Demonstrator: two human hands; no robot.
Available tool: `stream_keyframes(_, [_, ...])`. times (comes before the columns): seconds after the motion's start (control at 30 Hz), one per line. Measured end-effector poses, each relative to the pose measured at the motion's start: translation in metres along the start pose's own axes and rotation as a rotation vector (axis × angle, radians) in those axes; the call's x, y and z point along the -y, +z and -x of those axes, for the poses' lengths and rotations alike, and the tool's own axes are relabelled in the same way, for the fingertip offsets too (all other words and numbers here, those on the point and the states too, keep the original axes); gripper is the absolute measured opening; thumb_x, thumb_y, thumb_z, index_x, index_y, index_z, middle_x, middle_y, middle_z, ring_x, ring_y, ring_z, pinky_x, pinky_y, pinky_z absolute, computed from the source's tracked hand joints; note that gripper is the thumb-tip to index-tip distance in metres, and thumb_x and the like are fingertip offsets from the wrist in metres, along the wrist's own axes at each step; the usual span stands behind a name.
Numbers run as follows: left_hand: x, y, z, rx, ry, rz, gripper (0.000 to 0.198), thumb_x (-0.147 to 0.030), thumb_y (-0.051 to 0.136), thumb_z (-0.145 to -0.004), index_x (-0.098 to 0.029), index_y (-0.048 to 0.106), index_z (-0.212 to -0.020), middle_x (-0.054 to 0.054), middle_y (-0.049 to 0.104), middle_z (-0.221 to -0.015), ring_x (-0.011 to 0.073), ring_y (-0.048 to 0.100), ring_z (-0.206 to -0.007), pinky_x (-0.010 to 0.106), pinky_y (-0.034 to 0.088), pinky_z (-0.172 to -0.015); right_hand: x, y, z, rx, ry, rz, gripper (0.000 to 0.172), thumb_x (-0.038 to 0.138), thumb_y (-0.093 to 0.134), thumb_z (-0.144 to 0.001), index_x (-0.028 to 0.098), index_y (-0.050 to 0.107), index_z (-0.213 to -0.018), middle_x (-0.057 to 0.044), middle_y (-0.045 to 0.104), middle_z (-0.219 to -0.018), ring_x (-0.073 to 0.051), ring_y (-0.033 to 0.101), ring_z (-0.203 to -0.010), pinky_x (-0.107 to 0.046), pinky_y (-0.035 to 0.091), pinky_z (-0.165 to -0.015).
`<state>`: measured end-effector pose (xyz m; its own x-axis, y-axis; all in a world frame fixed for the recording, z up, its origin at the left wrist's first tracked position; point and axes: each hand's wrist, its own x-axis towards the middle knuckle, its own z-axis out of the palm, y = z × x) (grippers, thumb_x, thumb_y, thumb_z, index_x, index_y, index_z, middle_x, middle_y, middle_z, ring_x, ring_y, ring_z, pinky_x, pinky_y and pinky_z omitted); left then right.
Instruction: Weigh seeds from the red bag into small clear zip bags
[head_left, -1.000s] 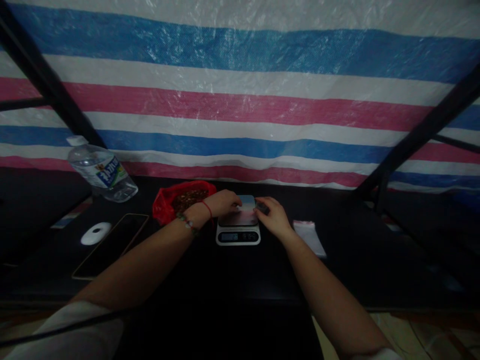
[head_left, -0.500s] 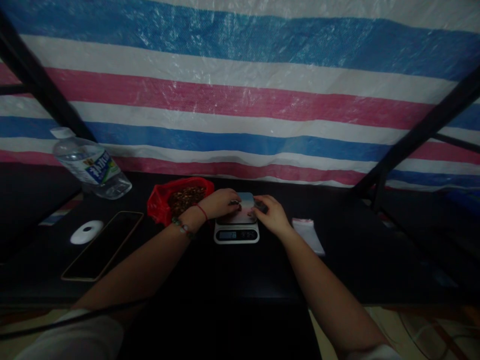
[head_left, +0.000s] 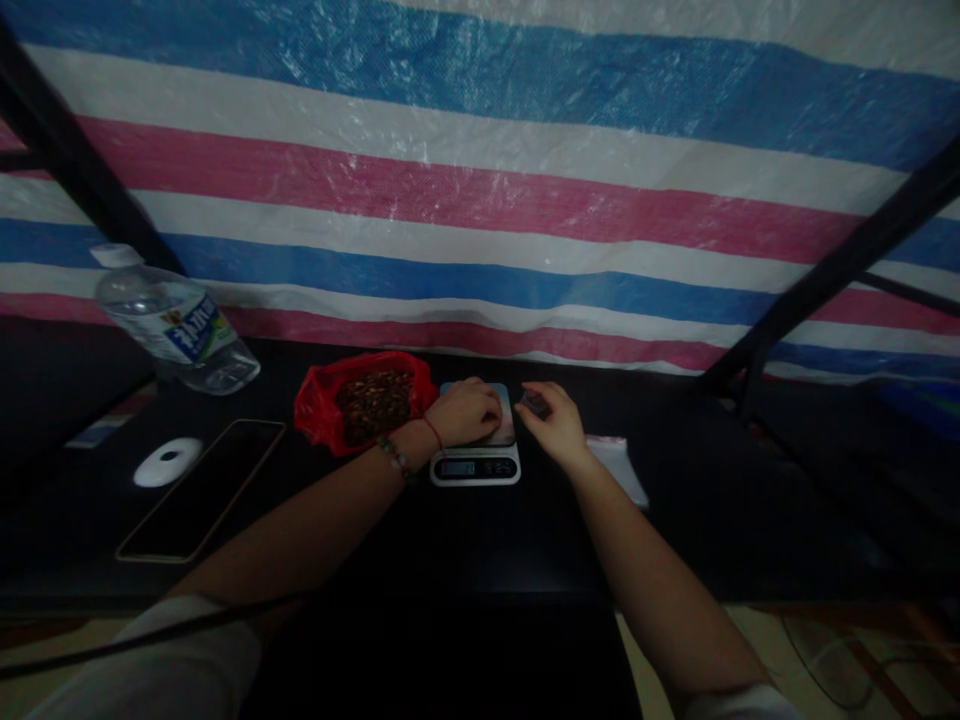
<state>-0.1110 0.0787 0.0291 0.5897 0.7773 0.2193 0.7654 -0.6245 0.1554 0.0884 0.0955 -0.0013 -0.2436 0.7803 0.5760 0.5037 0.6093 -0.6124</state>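
Note:
A small white digital scale (head_left: 475, 466) with a lit display sits on a dark table. My left hand (head_left: 466, 412) rests on its metal platform, fingers curled, covering most of it. My right hand (head_left: 551, 422) hovers just right of the scale, fingertips pinched on a small dark thing that I cannot make out. A red plastic bag (head_left: 321, 412), open and full of small brown pieces, lies just left of the scale, close to my left wrist.
A dark phone (head_left: 201, 488) and a round white disc (head_left: 167, 462) lie at the left. A water bottle (head_left: 176, 325) leans at the back left. Small clear bags (head_left: 619, 468) lie right of my right hand. A striped tarp (head_left: 480, 200) hangs behind the table.
My left hand has slid further onto the scale platform. My right hand has drawn off the scale's edge to the right and lifted slightly. The view has tilted a little.

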Motion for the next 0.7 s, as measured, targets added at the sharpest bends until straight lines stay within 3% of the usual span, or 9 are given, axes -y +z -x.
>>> stream_keyframes(0.17, [0.017, -0.008, 0.009, -0.054, -0.043, 0.045, 0.020, -0.027, 0.054, -0.084, -0.020, 0.072, -0.087, 0.006, 0.068, -0.099, 0.0204, 0.057, -0.098, 0.035, 0.042, -0.091, 0.002, -0.007, -0.002, 0.002, 0.006, -0.026, 0.027, 0.017, 0.058, -0.075, 0.021, 0.064, -0.101, -0.005, 0.060, -0.092, -0.019, 0.059, -0.084, -0.033, 0.051, -0.077])
stream_keyframes(0.3, [0.027, -0.031, 0.031, -0.140, -0.081, 0.092, 0.026, -0.028, 0.049, -0.087, -0.019, 0.071, -0.095, 0.006, 0.068, -0.104, 0.0191, 0.059, -0.100, 0.033, 0.043, -0.094, 0.004, -0.012, -0.003, 0.109, 0.028, 0.008, 0.025, 0.009, 0.052, -0.066, 0.020, 0.063, -0.086, -0.004, 0.057, -0.087, -0.019, 0.057, -0.080, -0.031, 0.049, -0.070])
stream_keyframes(0.43, [0.045, -0.061, 0.065, -0.150, -0.303, 0.037, 0.028, -0.030, 0.046, -0.088, -0.018, 0.070, -0.095, 0.006, 0.070, -0.095, 0.0203, 0.062, -0.088, 0.033, 0.047, -0.083, 0.006, -0.015, -0.003, 0.226, 0.014, 0.023, 0.026, 0.008, 0.050, -0.064, 0.020, 0.061, -0.084, -0.003, 0.054, -0.083, -0.018, 0.054, -0.079, -0.030, 0.046, -0.070])
stream_keyframes(0.5, [0.057, -0.071, 0.080, -0.059, -0.425, -0.017, 0.025, -0.029, 0.048, -0.087, -0.018, 0.070, -0.087, 0.007, 0.071, -0.090, 0.0219, 0.062, -0.082, 0.034, 0.047, -0.078, 0.008, -0.015, -0.003, 0.254, -0.010, 0.001, 0.030, 0.007, 0.050, -0.064, 0.020, 0.061, -0.090, -0.003, 0.053, -0.087, -0.018, 0.054, -0.082, -0.030, 0.046, -0.071])
stream_keyframes(0.6, [0.074, -0.072, 0.093, 0.001, -0.559, -0.097, 0.024, -0.025, 0.050, -0.086, -0.014, 0.070, -0.092, 0.011, 0.071, -0.096, 0.0235, 0.062, -0.085, 0.037, 0.045, -0.082, 0.010, -0.017, -0.003, 0.293, -0.028, -0.004, 0.032, 0.007, 0.049, -0.065, 0.019, 0.061, -0.093, -0.004, 0.053, -0.088, -0.018, 0.054, -0.083, -0.029, 0.044, -0.071])
stream_keyframes(0.7, [0.085, -0.062, 0.096, -0.009, -0.589, -0.119, 0.028, -0.027, 0.051, -0.086, -0.012, 0.068, -0.102, 0.012, 0.069, -0.106, 0.0244, 0.060, -0.093, 0.038, 0.044, -0.088, 0.011, -0.021, -0.003, 0.374, -0.007, 0.054, 0.014, 0.012, 0.054, -0.070, 0.018, 0.060, -0.081, -0.002, 0.055, -0.081, -0.016, 0.053, -0.076, -0.027, 0.042, -0.069])
